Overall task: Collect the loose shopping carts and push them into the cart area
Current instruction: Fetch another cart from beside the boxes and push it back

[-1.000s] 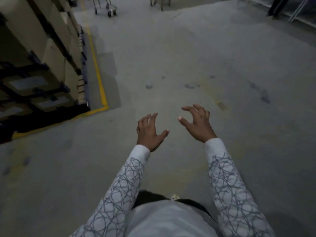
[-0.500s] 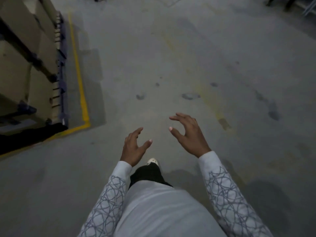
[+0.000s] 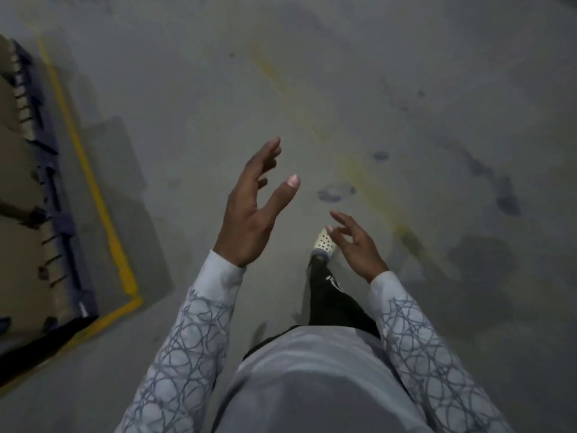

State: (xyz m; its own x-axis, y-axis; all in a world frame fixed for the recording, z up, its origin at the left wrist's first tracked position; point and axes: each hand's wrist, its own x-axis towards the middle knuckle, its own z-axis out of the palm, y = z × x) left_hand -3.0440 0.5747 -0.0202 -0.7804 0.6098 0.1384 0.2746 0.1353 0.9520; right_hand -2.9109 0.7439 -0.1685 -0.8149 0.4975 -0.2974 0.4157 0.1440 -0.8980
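Left hand [image 3: 249,210]: 9 o'clock of centre, raised, fingers straight and spread, holding nothing; right hand [image 3: 356,248]: 4 o'clock, lower, fingers relaxed, empty; white shoe [image 3: 324,245]: just beside right hand; yellow floor line [image 3: 95,192], brown boxes [image 3: 22,270]: 9 o'clock edge; shopping carts: out of view.

One head-worn camera looks steeply down, close over the person's chest, at the concrete floor [image 3: 193,98] ahead.
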